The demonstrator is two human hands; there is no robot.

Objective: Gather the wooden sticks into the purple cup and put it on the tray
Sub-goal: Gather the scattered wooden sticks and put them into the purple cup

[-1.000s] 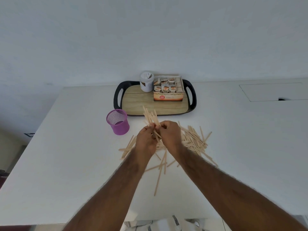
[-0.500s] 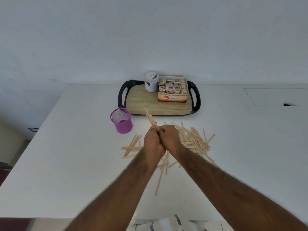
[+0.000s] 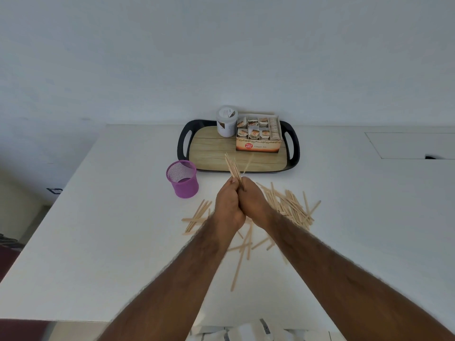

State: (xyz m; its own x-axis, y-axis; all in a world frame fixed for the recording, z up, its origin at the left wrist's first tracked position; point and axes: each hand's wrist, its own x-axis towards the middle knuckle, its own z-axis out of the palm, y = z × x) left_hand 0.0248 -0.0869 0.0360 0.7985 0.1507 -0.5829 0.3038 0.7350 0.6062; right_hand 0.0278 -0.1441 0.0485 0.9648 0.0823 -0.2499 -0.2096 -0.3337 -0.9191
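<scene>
Both hands, left (image 3: 227, 205) and right (image 3: 253, 201), are gripping a bundle of sticks (image 3: 232, 167) together, just right of the purple cup (image 3: 182, 179).

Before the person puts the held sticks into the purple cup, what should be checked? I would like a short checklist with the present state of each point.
1. Bundle of sticks gripped by left hand and right hand: ok.
2. Purple cup upright, mouth open: ok.
3. Room inside the cup: ok, no sticks seen in it.
4. Bundle ends even: cannot tell, blurred.
5. All sticks collected: not ok, loose sticks lie on the table.
6. Bare space on the tray for the cup: ok.
</scene>
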